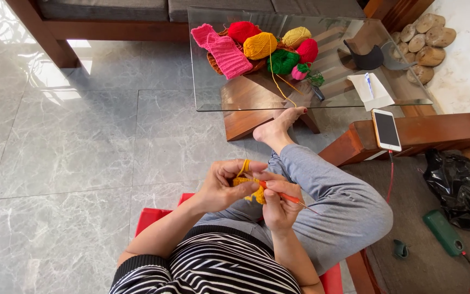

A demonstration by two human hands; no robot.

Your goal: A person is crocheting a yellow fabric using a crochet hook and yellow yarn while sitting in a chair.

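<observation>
Left hand (221,185) is pinched shut on a small yellow crocheted yarn piece (252,191), with the yellow yarn strand (276,81) looped over the index finger. Right hand (279,204) is clamped around a thin orange-handled crochet hook (289,198), its tip pointing out to the right past the fingers. Both hands sit close together, touching at the work, held over the lap of grey trousers (333,196).

That strand runs up to a yellow ball of yarn (260,46) on the glass-topped wooden bench (349,95). Next to it there's a red ball (242,31), a green ball (283,61), a pinkish-red ball (307,50) and a paler yellow ball (296,36), all bunched in a brown woven basket (213,61), plus a pink knitted rectangle (223,49) draped over the edge. A bare foot (278,128) rests against the bench base.

Off to the right, a white-and-gold smartphone (385,129) lies on a wooden armrest (436,130), with a red cable (391,177) hanging down from it.
</observation>
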